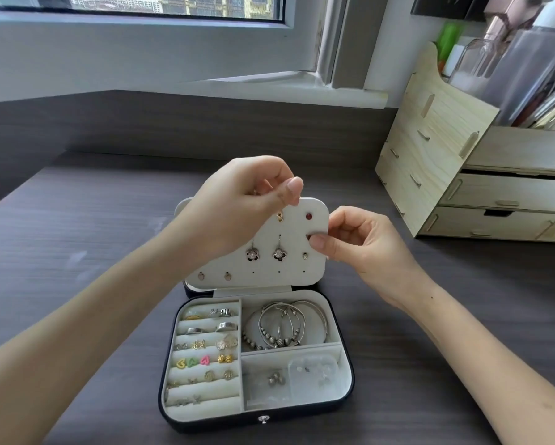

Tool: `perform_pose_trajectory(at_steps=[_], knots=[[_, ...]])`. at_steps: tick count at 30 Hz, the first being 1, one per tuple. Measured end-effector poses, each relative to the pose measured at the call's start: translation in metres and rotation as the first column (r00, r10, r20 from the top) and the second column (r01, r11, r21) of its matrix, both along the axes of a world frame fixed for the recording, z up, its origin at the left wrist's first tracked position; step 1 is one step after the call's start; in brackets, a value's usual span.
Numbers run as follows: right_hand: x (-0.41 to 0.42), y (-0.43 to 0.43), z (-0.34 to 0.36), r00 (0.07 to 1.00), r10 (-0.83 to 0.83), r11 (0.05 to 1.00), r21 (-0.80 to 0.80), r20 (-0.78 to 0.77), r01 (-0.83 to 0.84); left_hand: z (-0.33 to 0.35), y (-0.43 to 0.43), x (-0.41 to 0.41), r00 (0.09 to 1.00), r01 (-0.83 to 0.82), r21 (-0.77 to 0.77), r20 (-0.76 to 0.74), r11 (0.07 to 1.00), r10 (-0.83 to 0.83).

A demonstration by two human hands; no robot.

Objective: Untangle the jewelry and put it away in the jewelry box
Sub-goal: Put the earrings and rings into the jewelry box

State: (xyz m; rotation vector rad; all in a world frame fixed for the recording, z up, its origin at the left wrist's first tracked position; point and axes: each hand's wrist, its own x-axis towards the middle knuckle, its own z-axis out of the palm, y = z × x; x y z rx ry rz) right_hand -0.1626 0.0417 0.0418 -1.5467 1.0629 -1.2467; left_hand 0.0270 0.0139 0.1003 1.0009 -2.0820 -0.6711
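Observation:
The dark jewelry box (350, 385) lies open on the desk with a cream lining. Its upright earring panel (289, 271) carries two flower drop earrings (266, 254), a gold earring (280, 216) and small studs. My left hand (247, 200) grips the panel's top edge, thumb in front. My right hand (359, 242) pinches the panel's right edge, thumb over a red stud. Ring rolls on the left hold rings and earrings (205, 351). Silver bangles and a beaded bracelet (286, 326) fill the upper right compartment.
A pale wooden drawer organiser (475, 175) with bottles and tubes stands at the right. The window sill (289, 88) and a dark back ledge run behind. The lower right compartment holds a clear plastic bag (311, 372) and small silver pieces. Dark woodgrain desk surrounds the box.

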Motion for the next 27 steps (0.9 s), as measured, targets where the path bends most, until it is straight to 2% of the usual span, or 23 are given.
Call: perform_pose_trajectory(at_steps=[4, 7, 10, 13, 16, 19, 27], knots=[[-0.003, 0.008, -0.003, 0.991, -0.047, 0.992, -0.126, -0.125, 0.031, 0.024, 0.003, 0.018, 0.981, 0.191, 0.198, -0.027, 0.961, -0.19], [-0.004, 0.015, -0.007, 0.979, -0.051, 0.97, -0.242, -0.195, 0.002, 0.039, -0.006, 0.026, 0.94, 0.307, 0.252, 0.07, 0.918, -0.334], [-0.004, 0.023, -0.011, 0.969, -0.082, 0.933, -0.361, -0.235, -0.009, 0.041, -0.019, 0.02, 0.919, 0.305, 0.377, 0.125, 0.874, -0.375], [-0.004, 0.028, -0.017, 0.949, -0.133, 0.87, -0.492, -0.286, -0.026, 0.028, -0.026, 0.004, 0.872, 0.328, 0.55, 0.136, 0.768, -0.47], [-0.004, 0.031, -0.021, 0.939, -0.156, 0.811, -0.583, -0.307, -0.055, 0.007, -0.029, -0.007, 0.828, 0.362, 0.671, 0.087, 0.647, -0.554], [-0.005, 0.031, -0.023, 0.936, -0.174, 0.775, -0.629, -0.307, -0.062, -0.013, -0.031, -0.013, 0.805, 0.402, 0.729, 0.006, 0.554, -0.593], [-0.005, 0.03, -0.024, 0.937, -0.178, 0.759, -0.648, -0.3, -0.064, -0.035, -0.034, -0.009, 0.768, 0.514, 0.791, -0.252, 0.331, -0.589]])
